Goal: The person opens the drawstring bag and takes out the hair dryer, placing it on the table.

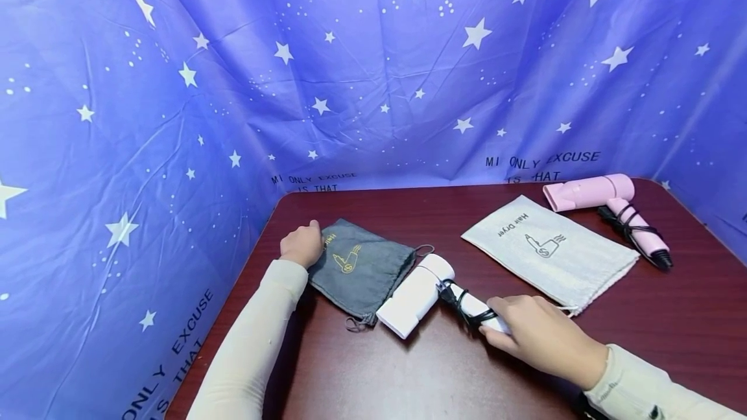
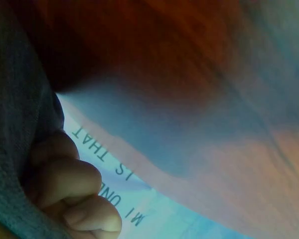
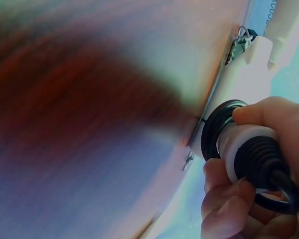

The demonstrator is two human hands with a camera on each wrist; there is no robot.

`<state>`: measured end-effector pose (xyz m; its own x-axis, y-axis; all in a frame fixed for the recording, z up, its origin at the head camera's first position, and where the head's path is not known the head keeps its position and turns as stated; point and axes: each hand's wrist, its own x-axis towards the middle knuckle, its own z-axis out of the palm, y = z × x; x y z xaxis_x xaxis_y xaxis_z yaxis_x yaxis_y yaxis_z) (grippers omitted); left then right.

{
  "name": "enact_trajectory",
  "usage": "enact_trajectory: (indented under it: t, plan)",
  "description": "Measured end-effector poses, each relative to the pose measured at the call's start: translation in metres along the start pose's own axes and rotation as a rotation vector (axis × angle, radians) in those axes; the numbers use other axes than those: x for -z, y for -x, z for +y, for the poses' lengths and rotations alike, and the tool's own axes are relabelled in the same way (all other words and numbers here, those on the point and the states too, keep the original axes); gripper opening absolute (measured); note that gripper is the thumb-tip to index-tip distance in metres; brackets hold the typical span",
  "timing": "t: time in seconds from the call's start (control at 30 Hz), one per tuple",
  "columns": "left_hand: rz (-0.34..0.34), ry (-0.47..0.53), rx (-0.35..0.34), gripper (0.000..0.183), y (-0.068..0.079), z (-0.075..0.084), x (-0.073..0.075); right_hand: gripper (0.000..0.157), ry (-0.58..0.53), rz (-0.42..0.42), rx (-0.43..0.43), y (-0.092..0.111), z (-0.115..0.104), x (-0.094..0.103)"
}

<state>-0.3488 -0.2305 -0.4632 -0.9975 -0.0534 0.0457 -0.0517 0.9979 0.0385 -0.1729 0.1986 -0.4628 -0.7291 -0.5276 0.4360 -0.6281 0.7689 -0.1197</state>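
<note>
My left hand (image 1: pixel 302 246) grips the far left edge of a dark grey drawstring pouch (image 1: pixel 373 255) with a gold hair-dryer print. Its curled fingers (image 2: pixel 70 181) show against the grey cloth in the left wrist view. A white hair dryer (image 1: pixel 417 297) is in my right hand (image 1: pixel 543 336), held by the end of its handle. Black cord (image 3: pixel 222 124) is wound round that handle, and my thumb presses near the coils in the right wrist view. The dryer's nozzle points toward the front left, and its barrel is right beside the pouch's drawstring end.
A white drawstring pouch (image 1: pixel 548 251) printed "Hair Dryer" lies flat on the right of the dark red table (image 1: pixel 408 381). Behind it is a pink hair dryer (image 1: pixel 589 193) with its cord wrapped round the handle. A blue starry curtain (image 1: pixel 373 70) hangs behind and along the sides.
</note>
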Motion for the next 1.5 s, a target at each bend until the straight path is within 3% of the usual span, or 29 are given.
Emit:
enact_trajectory:
  t: [0.3,0.5,0.7,0.8,0.93,1.07,1.5]
  plan:
    - [0.017,-0.019,0.030,0.032,0.004,-0.004,0.004,0.034,0.031,0.017,-0.043,-0.002,0.002,0.000]
    - [0.037,-0.057,-0.018,0.043,0.007,-0.003,0.002,0.033,0.044,0.012,-0.060,-0.003,0.006,-0.001]
    - [0.055,-0.117,-0.079,0.047,0.020,0.006,0.007,0.031,0.035,-0.017,-0.093,-0.003,0.009,-0.003]
    - [0.016,-0.131,-0.092,0.059,0.028,0.013,0.009,0.029,0.034,-0.023,-0.104,-0.003,0.012,-0.003]
    - [-0.090,-0.131,-0.074,0.082,0.036,0.020,0.011,0.027,0.040,-0.021,-0.114,-0.004,0.015,-0.004]
    - [-0.173,-0.130,-0.063,0.091,0.039,0.024,0.014,0.026,0.034,-0.022,-0.128,-0.005,0.016,-0.004]
    - [-0.243,-0.122,-0.059,0.101,0.034,0.031,0.023,0.027,0.009,0.006,-0.169,-0.012,0.022,-0.008]
